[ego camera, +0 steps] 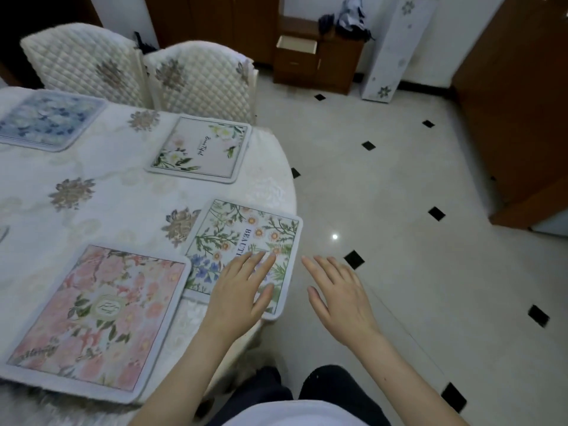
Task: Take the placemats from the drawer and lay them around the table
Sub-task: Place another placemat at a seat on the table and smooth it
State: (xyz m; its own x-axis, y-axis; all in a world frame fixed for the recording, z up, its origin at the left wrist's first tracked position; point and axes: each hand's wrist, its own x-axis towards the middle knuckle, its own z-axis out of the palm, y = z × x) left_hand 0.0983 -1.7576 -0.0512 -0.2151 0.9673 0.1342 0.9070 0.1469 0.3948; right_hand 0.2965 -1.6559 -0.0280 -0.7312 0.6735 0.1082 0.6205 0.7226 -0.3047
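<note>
Fingers straight and loosely spread, the left hand lies flat on the daisy-and-fern printed rectangular placemat with a grey border, grasping nothing. That mat sits at the rounded end of the table draped in a cream embroidered cloth, its outer corner reaching to or slightly past the table's rim. The right hand hovers just beside the mat, out over the floor, fingers extended, palm down, empty and touching nothing.

The step in hand looks like settling this mat in its place. Beside it lies a pink floral placemat; farther along are a white placemat with green leaves and script and a blue floral placemat, each apart from the others. With four mats down, the laying seems nearly done. Next would probably be a small push inward to square the mat with the edge. Across the room a wooden cabinet's pale drawer stands pulled out.
</note>
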